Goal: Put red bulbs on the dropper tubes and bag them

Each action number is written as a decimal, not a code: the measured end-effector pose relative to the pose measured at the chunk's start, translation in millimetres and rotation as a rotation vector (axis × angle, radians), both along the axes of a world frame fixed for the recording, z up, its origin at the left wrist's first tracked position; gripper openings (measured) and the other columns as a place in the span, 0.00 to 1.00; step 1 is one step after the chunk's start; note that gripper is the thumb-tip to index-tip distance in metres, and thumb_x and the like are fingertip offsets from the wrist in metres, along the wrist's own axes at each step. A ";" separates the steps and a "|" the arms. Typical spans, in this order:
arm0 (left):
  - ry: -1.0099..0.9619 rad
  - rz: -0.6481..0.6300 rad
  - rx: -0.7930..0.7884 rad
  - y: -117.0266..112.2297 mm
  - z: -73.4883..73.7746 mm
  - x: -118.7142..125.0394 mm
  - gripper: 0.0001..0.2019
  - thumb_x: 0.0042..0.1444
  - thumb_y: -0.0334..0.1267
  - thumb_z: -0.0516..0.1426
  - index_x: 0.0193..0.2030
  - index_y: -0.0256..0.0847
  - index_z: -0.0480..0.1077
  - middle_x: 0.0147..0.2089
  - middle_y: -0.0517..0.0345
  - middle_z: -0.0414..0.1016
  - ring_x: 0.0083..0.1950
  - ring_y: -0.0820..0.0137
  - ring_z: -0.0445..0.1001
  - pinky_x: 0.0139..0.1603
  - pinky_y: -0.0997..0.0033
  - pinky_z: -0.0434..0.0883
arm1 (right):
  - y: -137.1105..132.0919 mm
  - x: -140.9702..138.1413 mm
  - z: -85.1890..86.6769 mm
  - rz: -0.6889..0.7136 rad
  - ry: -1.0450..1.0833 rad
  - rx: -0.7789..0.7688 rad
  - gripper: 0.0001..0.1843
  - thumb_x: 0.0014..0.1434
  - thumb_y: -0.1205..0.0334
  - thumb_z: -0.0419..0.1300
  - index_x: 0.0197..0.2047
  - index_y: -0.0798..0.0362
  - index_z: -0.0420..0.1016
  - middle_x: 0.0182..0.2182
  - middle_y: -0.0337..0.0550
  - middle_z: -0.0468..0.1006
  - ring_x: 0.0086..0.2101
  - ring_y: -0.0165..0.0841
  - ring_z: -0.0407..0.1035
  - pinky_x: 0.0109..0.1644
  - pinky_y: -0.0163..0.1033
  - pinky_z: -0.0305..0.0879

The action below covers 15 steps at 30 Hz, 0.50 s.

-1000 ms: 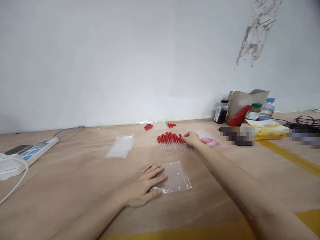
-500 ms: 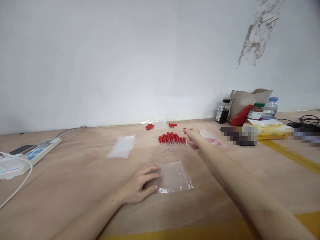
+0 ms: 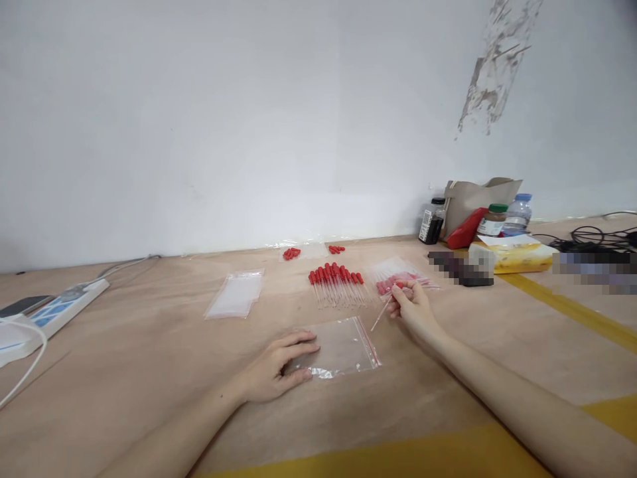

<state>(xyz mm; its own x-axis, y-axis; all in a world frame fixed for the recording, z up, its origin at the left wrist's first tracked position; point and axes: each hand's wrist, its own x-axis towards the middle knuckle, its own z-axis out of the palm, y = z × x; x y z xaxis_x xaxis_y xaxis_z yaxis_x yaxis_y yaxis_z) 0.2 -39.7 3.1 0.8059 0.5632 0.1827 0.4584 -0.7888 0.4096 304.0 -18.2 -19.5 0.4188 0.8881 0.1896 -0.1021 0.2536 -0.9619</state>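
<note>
My left hand (image 3: 276,368) rests on the near left edge of a clear zip bag (image 3: 343,348) lying flat on the wooden table, thumb and fingers pinching its opening. My right hand (image 3: 413,309) hovers just right of the bag, fingers pinched on a thin glass dropper with a red bulb (image 3: 385,309), its tip slanting down toward the bag. Behind it lies a row of several red-bulbed droppers (image 3: 337,282).
A stack of empty clear bags (image 3: 235,294) lies to the left, a filled bag of droppers (image 3: 401,273) to the right. Loose red bulbs (image 3: 291,253) sit near the wall. A power strip (image 3: 54,309) is far left; bottles, a paper bag (image 3: 478,199) and a tissue pack (image 3: 517,255) stand far right.
My right hand lifted one dropper out of the row and drew it back toward me and the bag. My left hand's fingers curled from flat to pinching the bag's edge.
</note>
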 end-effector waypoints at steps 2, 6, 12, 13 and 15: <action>0.009 0.004 -0.005 -0.1 0.3 -0.6 0.21 0.57 0.44 0.51 0.57 0.47 0.60 0.60 0.54 0.59 0.60 0.63 0.57 0.59 0.59 0.58 | 1.5 -1.3 -3.2 0.022 -0.011 -0.006 0.26 0.42 0.46 0.61 0.38 0.50 0.55 0.18 0.29 0.67 0.15 0.25 0.62 0.15 0.29 0.59; 0.007 -0.002 -0.004 0.1 -0.4 -0.7 0.20 0.57 0.44 0.51 0.57 0.47 0.60 0.60 0.53 0.59 0.60 0.63 0.57 0.59 0.58 0.58 | 1.1 -4.5 -7.7 0.066 -0.029 -0.023 0.25 0.44 0.46 0.60 0.39 0.49 0.55 0.19 0.29 0.67 0.16 0.26 0.63 0.15 0.29 0.59; 0.010 0.012 0.000 2.2 -2.0 2.4 0.21 0.57 0.44 0.51 0.58 0.47 0.59 0.60 0.53 0.59 0.60 0.63 0.57 0.59 0.58 0.58 | -3.0 -7.1 -6.8 0.097 -0.058 -0.047 0.24 0.46 0.45 0.59 0.39 0.49 0.54 0.20 0.30 0.66 0.16 0.26 0.63 0.16 0.31 0.61; 0.009 0.009 0.001 2.6 -2.0 3.0 0.21 0.57 0.44 0.51 0.58 0.47 0.59 0.60 0.53 0.59 0.60 0.63 0.57 0.59 0.58 0.58 | -2.9 -5.7 -5.8 0.089 -0.063 -0.040 0.24 0.45 0.45 0.59 0.39 0.49 0.54 0.20 0.30 0.66 0.16 0.26 0.63 0.16 0.31 0.61; 0.002 0.004 0.004 3.1 -2.1 3.7 0.21 0.57 0.44 0.51 0.58 0.47 0.59 0.60 0.53 0.59 0.60 0.64 0.57 0.59 0.59 0.58 | -2.1 -1.7 -4.0 0.052 -0.065 -0.014 0.25 0.45 0.45 0.59 0.39 0.49 0.54 0.20 0.30 0.66 0.16 0.26 0.63 0.16 0.32 0.62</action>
<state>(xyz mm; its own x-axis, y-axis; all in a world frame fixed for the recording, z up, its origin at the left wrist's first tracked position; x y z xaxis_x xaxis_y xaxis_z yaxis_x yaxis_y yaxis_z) 3.9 -36.6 1.0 0.8040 0.5658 0.1831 0.4625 -0.7884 0.4055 302.4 -20.3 -23.5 0.3595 0.9110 0.2021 -0.0516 0.2356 -0.9705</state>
